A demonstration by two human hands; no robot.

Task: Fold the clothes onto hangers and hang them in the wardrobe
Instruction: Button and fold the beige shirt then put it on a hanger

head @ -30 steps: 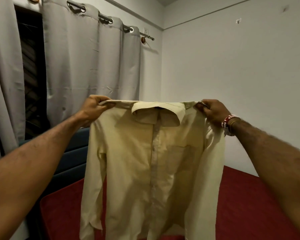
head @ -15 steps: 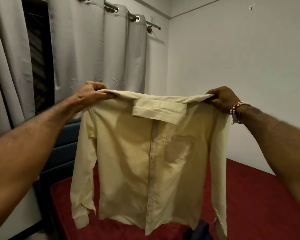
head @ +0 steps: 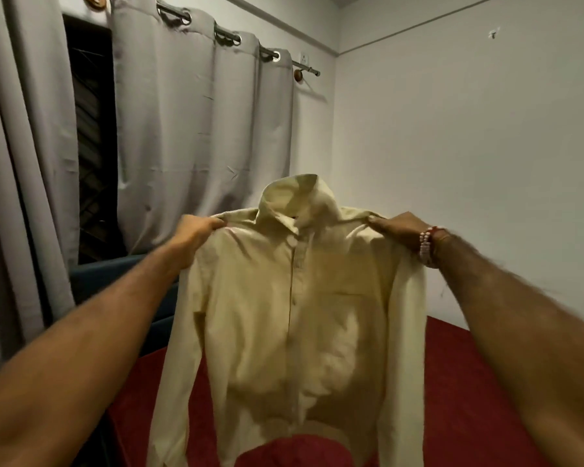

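A pale yellow button-up shirt [head: 294, 318] hangs in the air in front of me, front side facing me, collar standing up at the top. My left hand [head: 196, 232] grips its left shoulder seam. At the other shoulder my right hand [head: 397, 229], with a beaded bracelet on the wrist, grips the cloth. Both sleeves dangle down the sides, and the hem hangs over the red bed [head: 479, 399]. No hanger and no wardrobe show in this view.
Grey curtains [head: 189, 136] on a rod cover a dark window [head: 91, 136] at the left. A dark blue headboard or cushion [head: 115, 274] stands between the curtain and the bed. A plain white wall [head: 469, 146] fills the right.
The collar, folded down toward me before, now stands up. The shirt has swung in the air and my hands sit a little closer together on the shoulders.
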